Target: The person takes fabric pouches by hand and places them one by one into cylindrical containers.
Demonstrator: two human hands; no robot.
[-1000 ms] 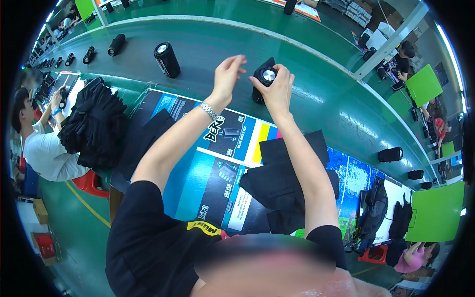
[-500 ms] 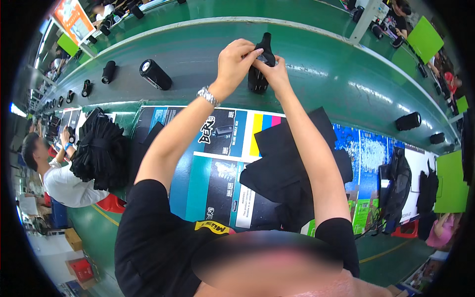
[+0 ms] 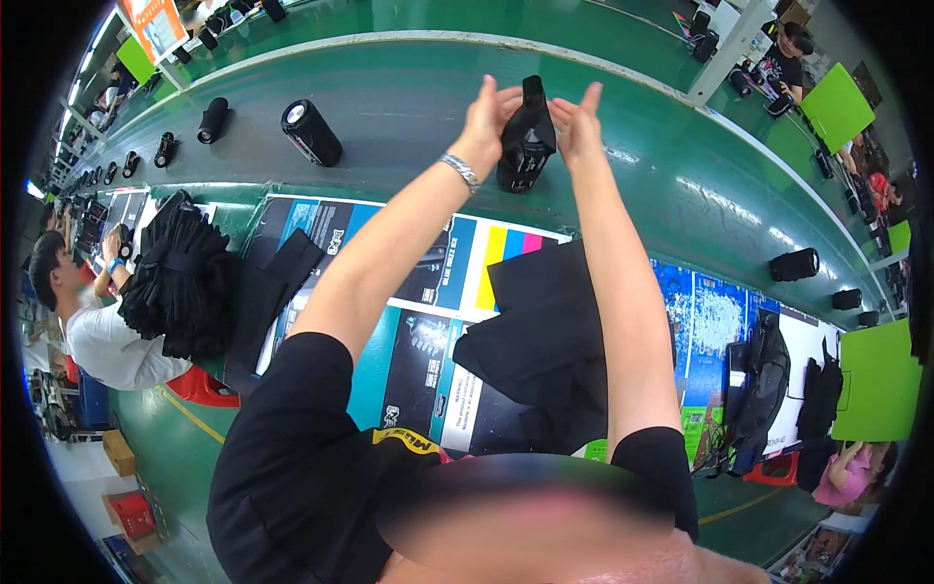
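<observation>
On the green conveyor belt in front of me, a black cylinder [image 3: 523, 173], resembling the portable speakers nearby, stands upright. Over its upper part sits a black fabric piece [image 3: 531, 119] that rises to a narrow flap. My left hand [image 3: 489, 119] is at its left side, fingers stretched and thumb up. My right hand [image 3: 581, 127] is on the other side, also with fingers extended. Neither hand grips it; whether the fingertips touch the cloth, I cannot tell. Below my forearms, black fabric pieces [image 3: 535, 336] lie on the printed tabletop.
Another black portable speaker [image 3: 311, 132] stands left on the belt, with several more beyond. One lies to the right [image 3: 795, 265]. A bundle of black cloth [image 3: 185, 282] rests on the table's left, near a seated person in white [image 3: 112, 341]. A white rail [image 3: 409, 37] borders the belt.
My hands have let go of the black fabric and spread apart to either side of the cylinder. Half a second ago, both were pinching the fabric at its top.
</observation>
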